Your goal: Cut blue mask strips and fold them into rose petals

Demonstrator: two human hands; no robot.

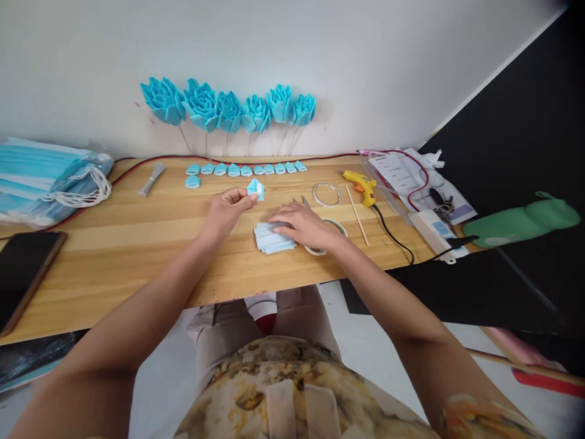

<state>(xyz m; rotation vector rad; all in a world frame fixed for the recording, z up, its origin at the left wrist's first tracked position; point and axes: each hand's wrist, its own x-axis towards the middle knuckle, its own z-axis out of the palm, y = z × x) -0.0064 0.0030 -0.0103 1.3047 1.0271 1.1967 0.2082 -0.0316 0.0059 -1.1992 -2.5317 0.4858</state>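
A folded blue piece (256, 188) is pinched between thumb and fingertips of the left hand (226, 210), held just above the table (137, 244), beyond the stack of blue pieces (273, 239) and slightly to its left. The right hand (304, 224) lies flat with its fingers stretched out and resting on the top of the stack, not closed around anything.

Just right of the stack, partly under the right hand's wrist, lies a tape roll (336, 227). Beyond the stack and to its right lie a thin ring (327, 194), a wooden stick (356, 214) and a yellow glue gun (361, 185).

Farther beyond the stack, a row of folded petals (247, 169) runs along the back of the table, and blue flowers (228, 108) on sticks lean against the wall behind them. Far left of the stack sit a pile of face masks (41, 180) and a dark phone (25, 271).
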